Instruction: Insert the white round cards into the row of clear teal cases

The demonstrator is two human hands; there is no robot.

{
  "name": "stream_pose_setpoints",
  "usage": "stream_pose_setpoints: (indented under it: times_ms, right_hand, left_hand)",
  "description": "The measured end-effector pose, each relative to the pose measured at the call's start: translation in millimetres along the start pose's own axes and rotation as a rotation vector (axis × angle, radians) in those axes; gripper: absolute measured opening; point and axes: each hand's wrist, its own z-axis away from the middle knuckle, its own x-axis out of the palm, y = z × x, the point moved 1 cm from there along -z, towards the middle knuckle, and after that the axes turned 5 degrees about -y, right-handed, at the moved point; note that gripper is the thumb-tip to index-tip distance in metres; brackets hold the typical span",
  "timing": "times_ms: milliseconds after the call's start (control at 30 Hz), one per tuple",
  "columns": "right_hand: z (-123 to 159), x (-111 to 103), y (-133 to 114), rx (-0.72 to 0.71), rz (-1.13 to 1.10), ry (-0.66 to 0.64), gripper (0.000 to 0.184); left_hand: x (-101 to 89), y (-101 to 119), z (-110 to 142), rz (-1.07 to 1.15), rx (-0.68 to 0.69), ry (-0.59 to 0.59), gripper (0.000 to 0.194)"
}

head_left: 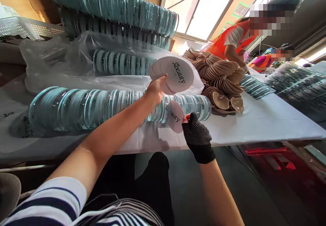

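Observation:
My bare left hand [154,91] is closed on a fanned stack of round white cards [178,74] printed "beauty", held above the table. In its black dotted fingerless glove, my right hand [196,133] pinches the edge of a single round card [175,116] with the same print. That card is at a long row of clear glass dishes [112,107] standing on edge, overlapping their near side in view. Whether it is tucked between two dishes I cannot tell.
Brown moulded pulp trays [221,80] are piled at the right. Behind the row lie clear plastic sheeting [61,57] and more stacked glass [114,5]. A co-worker in an orange vest [219,46] leans over the white-covered table [270,120]. A red stool [270,153] stands below.

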Motion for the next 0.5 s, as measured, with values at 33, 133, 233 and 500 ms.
stream_pose_setpoints:
  times_ms: [33,133,233,500]
  right_hand:
    - [0,-1,3,-0.005,-0.037,0.037,0.029]
    - [-13,6,1,-0.064,-0.105,0.100,0.024]
    - [-39,22,-14,-0.130,-0.121,0.037,0.021]
    - [-40,49,-17,-0.103,-0.139,-0.231,0.025]
  left_hand:
    - [1.2,1,-3,-0.015,0.006,-0.005,0.033]
    - [0.8,0,-9,-0.040,-0.040,0.006,0.032]
    - [-3.8,-2,-10,-0.040,-0.031,0.047,0.035]
    - [-9.3,-2,-3,-0.041,-0.019,0.073,0.019]
